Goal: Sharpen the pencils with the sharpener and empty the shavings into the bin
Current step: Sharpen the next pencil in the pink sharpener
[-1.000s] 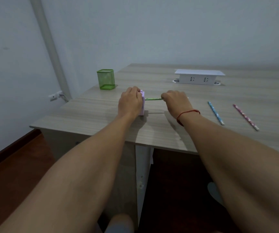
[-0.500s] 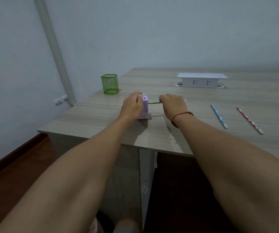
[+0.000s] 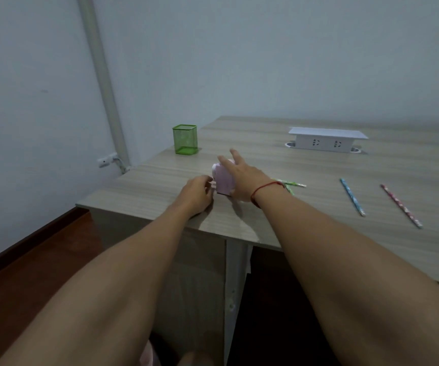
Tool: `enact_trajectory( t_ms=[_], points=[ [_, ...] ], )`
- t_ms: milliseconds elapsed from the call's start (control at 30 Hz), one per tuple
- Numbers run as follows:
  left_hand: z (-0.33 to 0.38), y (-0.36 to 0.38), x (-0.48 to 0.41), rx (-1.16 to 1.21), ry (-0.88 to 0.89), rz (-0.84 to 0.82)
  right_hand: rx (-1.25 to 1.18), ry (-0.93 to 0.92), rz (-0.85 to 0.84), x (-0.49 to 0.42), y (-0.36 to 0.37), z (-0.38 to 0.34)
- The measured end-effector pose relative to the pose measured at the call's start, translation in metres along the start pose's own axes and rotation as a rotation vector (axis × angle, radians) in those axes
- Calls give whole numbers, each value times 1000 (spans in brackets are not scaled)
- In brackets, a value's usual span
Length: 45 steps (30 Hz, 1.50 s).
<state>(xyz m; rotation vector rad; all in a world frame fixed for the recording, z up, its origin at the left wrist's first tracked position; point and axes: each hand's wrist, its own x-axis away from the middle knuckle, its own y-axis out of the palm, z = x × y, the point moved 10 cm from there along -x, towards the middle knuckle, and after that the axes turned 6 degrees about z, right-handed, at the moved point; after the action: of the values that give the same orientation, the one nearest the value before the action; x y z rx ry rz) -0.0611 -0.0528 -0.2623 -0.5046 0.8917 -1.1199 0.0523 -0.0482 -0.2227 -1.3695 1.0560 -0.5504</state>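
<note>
Two hands meet at the small lilac plastic sharpener box [image 3: 223, 180], which stands on the pale wood-grain desk [image 3: 318, 220] near its 9 o'clock edge. The right hand [image 3: 242, 178] wraps its right side, with two fingers [image 3: 235, 155] spread loose above it. The left hand [image 3: 195, 192] is curled, fingertips touching the lower left face; whether it pinches a drawer or handle, I cannot tell.

The green patterned pencil [image 3: 291, 184] lies flat at 3 o'clock from the sharpener, just behind the right wrist. The blue patterned pencil [image 3: 351, 197] and pink patterned pencil [image 3: 400, 206] lie farther out that way, well apart. The green mesh metal bin [image 3: 185, 139] stands at 11 o'clock.

Risks, as I judge them: the half-loose right hold could let the box tip and spill shavings, and the wrist could nudge the green pencil.

Half a second ago the right hand pinched that pencil in the sharpener; now it lies released.
</note>
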Motion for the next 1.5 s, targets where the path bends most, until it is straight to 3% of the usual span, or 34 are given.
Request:
enact_trajectory(
  t_ms=[133,300,500,767,1067,1333,1500],
  points=[
    [8,-3,-2,-1,44,14,31,32,66,-7,-1,-1],
    [9,-4,-10,12,64,38,-33,32,50,-6,-12,0],
    [15,-9,-11,9,66,47,64,133,37,-3,-3,-7],
    [10,2,-10,-131,127,33,113,203,39,-7,0,-12],
    [5,9,-18,-213,81,-45,-51,37,42,-11,7,4],
    [-2,17,-32,-307,154,-152,-45,71,77,-15,4,1],
    [9,13,-34,-438,280,-124,-17,81,82,-17,2,-1]
  ],
)
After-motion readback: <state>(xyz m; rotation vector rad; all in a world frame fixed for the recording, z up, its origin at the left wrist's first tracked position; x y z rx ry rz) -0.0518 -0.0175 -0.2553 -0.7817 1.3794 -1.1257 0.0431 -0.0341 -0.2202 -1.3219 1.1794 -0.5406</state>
